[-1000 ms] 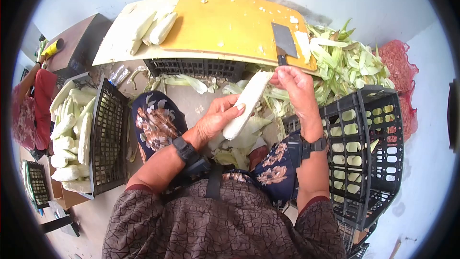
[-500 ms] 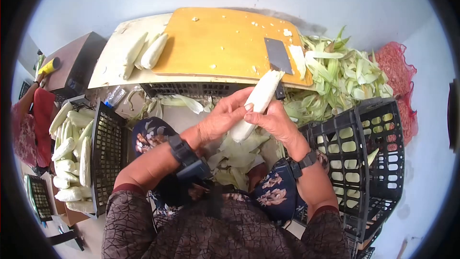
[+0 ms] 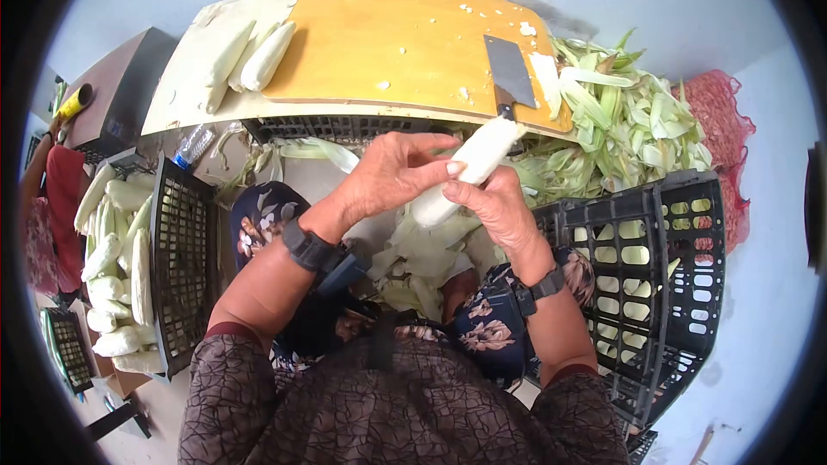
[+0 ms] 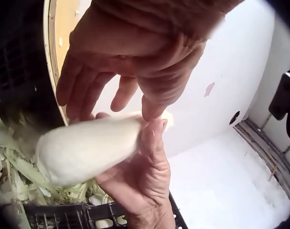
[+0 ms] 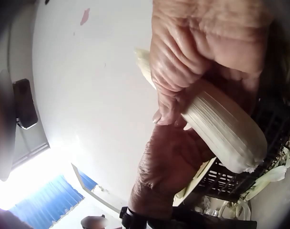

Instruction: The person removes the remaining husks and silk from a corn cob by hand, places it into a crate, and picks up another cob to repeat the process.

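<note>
Touching with the left hand [image 3: 383, 176], fingers apart, thumb on the pale corn ear [image 3: 485, 151], likely to steady it. Gripping that ear aslant between both hands with the curled fingers of the right hand [image 3: 504, 213], probably for support. Having the cleaver [image 3: 509, 71] handle-inward on the yellow board [image 3: 379, 43], presumably within reach.

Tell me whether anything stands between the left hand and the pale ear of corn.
Nothing visible does. The left hand has its thumb on the ear of corn; the right hand grips the ear from the other side, its thumb close to the left one.
</note>
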### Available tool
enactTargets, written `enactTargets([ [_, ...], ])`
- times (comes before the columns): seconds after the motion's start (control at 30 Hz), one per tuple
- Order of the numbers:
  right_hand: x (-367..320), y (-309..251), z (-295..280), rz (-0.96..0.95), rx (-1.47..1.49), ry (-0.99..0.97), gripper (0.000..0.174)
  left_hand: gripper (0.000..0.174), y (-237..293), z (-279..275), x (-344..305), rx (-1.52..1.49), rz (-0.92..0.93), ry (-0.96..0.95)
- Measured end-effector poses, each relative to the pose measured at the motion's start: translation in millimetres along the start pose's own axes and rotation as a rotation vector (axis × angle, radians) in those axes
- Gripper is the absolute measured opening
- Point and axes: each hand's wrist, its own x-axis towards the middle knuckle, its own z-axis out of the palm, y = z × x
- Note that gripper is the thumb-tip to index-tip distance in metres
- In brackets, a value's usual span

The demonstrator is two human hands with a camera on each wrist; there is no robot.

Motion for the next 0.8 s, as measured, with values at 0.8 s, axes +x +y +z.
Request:
enactTargets([
  [0.8,-10,13,12,0.039,-0.495,0.011,0.034,0.021,22,5,-16,0.023,0.249,0.174],
])
